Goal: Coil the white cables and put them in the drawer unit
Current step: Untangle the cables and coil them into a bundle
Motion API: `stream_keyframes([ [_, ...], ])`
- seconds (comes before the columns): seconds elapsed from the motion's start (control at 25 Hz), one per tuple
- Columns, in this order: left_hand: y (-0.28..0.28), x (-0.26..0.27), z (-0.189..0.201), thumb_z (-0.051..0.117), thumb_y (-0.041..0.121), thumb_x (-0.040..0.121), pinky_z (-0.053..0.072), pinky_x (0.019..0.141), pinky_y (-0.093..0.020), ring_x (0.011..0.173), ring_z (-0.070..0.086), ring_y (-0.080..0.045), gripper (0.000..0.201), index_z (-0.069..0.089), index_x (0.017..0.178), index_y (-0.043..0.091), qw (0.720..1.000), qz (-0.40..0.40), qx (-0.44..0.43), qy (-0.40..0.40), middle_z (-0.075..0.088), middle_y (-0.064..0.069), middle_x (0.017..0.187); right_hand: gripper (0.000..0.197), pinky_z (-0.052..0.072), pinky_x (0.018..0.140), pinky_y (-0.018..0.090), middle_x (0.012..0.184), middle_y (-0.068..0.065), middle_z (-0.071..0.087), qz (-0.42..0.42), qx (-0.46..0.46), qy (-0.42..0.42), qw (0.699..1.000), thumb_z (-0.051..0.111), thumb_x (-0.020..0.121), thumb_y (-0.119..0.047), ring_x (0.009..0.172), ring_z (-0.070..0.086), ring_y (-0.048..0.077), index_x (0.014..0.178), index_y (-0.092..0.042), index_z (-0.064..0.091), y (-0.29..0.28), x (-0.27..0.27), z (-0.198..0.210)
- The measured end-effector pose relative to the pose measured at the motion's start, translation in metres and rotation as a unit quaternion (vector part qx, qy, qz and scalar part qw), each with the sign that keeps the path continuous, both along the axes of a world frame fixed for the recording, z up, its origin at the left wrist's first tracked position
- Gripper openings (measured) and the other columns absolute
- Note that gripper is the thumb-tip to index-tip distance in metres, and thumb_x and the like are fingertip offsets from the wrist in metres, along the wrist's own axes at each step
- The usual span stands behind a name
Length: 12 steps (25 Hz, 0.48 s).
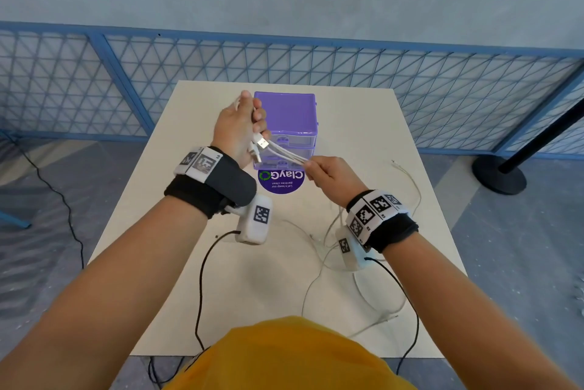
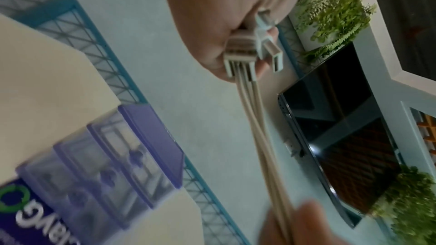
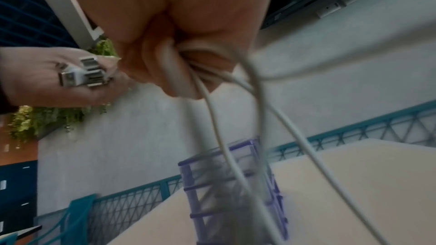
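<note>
Several white cables (image 1: 284,152) run taut between my two hands above the table. My left hand (image 1: 243,124) grips their USB plug ends (image 1: 260,145), raised beside the purple drawer unit (image 1: 286,119). In the left wrist view the plugs (image 2: 250,53) stick out of my fist. My right hand (image 1: 328,171) pinches the same bundle a little lower, in front of the unit. The right wrist view shows the cables (image 3: 212,88) looping out of its curled fingers. Their loose tails (image 1: 363,288) trail over the table. The unit's clear drawers (image 1: 284,149) look closed.
A purple round sticker (image 1: 281,181) lies on the white table (image 1: 221,279) just before the drawer unit. Black wrist-camera leads (image 1: 202,282) hang across the near edge. A blue mesh fence (image 1: 126,80) stands behind the table, and a black stanchion base (image 1: 499,173) is at the right.
</note>
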<state>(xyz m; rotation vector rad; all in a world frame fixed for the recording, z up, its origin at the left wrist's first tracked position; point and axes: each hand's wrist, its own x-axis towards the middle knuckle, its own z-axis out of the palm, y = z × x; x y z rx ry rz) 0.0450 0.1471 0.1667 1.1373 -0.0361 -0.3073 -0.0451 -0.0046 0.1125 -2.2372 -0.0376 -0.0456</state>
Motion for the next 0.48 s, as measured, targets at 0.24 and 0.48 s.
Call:
stream_keyframes([
  [0.24,0.022,0.007,-0.017,0.035,0.022,0.097,0.036,0.045,-0.021,0.036,0.04,-0.003,0.034,0.047,0.066,0.02,0.897,-0.012,0.357,-0.262,0.046,0.0,0.056,0.028,0.032,0.056,0.027,0.058,-0.007,0.044,0.04,-0.119,-0.005,0.992,0.038,0.095,-0.022,0.061,0.042,0.018,0.077,-0.01,0.055,-0.002,-0.008,0.01],
  [0.48,0.02,-0.007,-0.025,0.037,0.022,0.097,0.04,0.051,-0.012,0.042,0.052,0.0,0.035,0.05,0.064,0.017,0.807,-0.191,0.462,-0.313,0.057,-0.001,0.055,0.027,0.039,0.067,0.032,0.068,-0.002,0.057,0.082,-0.158,-0.038,0.983,0.04,0.093,-0.026,0.07,0.049,0.023,0.09,-0.006,0.058,-0.002,-0.002,0.026],
])
